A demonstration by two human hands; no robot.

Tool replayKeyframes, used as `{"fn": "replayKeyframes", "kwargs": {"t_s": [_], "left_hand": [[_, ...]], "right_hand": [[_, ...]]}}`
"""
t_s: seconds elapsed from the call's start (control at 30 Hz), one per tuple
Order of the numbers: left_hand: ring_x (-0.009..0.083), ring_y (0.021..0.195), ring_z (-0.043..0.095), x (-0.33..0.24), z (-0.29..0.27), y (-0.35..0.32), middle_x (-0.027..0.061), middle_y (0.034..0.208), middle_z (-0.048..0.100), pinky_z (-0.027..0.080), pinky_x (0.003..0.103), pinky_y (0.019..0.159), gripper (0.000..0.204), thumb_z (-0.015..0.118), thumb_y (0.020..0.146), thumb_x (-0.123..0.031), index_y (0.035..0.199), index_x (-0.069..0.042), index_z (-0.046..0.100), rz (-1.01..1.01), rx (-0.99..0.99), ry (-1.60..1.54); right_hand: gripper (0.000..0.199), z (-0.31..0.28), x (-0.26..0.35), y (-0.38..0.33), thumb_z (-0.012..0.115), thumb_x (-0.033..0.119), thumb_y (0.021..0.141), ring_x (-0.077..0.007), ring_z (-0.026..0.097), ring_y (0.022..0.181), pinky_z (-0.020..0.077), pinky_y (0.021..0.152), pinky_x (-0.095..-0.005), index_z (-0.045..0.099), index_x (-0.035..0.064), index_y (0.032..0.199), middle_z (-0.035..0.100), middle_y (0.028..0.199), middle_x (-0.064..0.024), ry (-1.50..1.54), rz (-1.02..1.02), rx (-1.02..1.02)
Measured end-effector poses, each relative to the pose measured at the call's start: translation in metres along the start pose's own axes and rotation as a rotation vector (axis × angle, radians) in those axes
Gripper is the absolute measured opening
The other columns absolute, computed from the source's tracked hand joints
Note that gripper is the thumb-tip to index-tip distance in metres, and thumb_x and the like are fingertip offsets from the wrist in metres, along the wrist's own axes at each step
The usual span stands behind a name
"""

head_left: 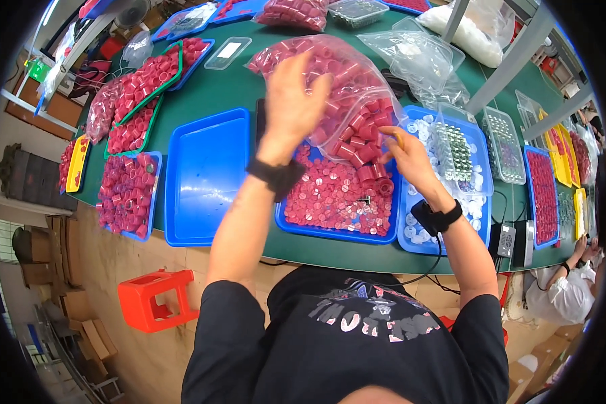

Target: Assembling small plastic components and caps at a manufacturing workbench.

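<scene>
A clear plastic bag (357, 67) full of red ring-shaped caps lies tilted on the green table, with its mouth toward me. Red caps (363, 138) spill from it onto a blue tray (334, 233) of small red discs (330, 195). Over the bag's left side is my left hand (293, 101), blurred, with its thumb and fingers apart. My right hand (411, 160) pinches the bag's edge at the right of the mouth, beside the spilling caps. Something yellow-orange shows at its fingers, too small to name.
An empty blue tray (207, 182) stands to the left, past it heaped trays of red caps (124, 192). At right are a blue tray of white discs (417, 229), a clear box of metal parts (454, 151), a grey post (512, 57) and another person's hand (579, 249).
</scene>
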State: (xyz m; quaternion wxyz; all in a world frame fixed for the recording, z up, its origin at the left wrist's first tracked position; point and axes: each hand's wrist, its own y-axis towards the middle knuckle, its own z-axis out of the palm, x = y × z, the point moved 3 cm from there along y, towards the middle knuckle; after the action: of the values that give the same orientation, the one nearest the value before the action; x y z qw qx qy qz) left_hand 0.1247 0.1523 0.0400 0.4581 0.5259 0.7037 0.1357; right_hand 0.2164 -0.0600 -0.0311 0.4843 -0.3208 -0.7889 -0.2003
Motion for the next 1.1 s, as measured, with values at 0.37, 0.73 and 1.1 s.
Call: {"fn": "replayKeyframes", "kwargs": {"t_s": [0.37, 0.73, 1.1], "left_hand": [[0.0438, 0.092, 0.061, 0.1, 0.016, -0.055, 0.0282, 0.108, 0.052, 0.051, 0.048, 0.075, 0.08, 0.074, 0.073, -0.026, 0.136, -0.005, 0.031, -0.473, 0.48, 0.61], [0.0432, 0.089, 0.061, 0.106, 0.009, -0.061, 0.0262, 0.114, 0.049, 0.051, 0.048, 0.074, 0.085, 0.075, 0.069, -0.029, 0.138, -0.007, 0.031, -0.521, 0.452, 0.582], [0.0431, 0.083, 0.061, 0.108, 0.017, -0.058, 0.0244, 0.117, 0.045, 0.051, 0.044, 0.068, 0.085, 0.074, 0.071, -0.028, 0.14, -0.01, 0.029, -0.491, 0.409, 0.634]], "right_hand": [[0.027, -0.013, 0.025, -0.048, 0.042, 0.021, 0.098, -0.0006, 0.037, 0.047, 0.0265, 0.045, -0.0184, 0.062, 0.0063, 0.109, 0.057, 0.058, 0.0014, 0.208, 0.136, 0.069], [0.027, -0.022, 0.023, -0.076, 0.042, 0.016, 0.098, 0.0, 0.039, 0.047, 0.0273, 0.043, -0.0172, 0.063, 0.0008, 0.105, 0.065, 0.078, -0.0044, 0.312, 0.137, -0.005], [0.026, -0.014, 0.02, -0.072, 0.042, 0.015, 0.098, -0.0005, 0.036, 0.045, 0.0275, 0.042, -0.0176, 0.062, 0.0012, 0.107, 0.062, 0.068, -0.0043, 0.369, 0.134, 0.042]]}}
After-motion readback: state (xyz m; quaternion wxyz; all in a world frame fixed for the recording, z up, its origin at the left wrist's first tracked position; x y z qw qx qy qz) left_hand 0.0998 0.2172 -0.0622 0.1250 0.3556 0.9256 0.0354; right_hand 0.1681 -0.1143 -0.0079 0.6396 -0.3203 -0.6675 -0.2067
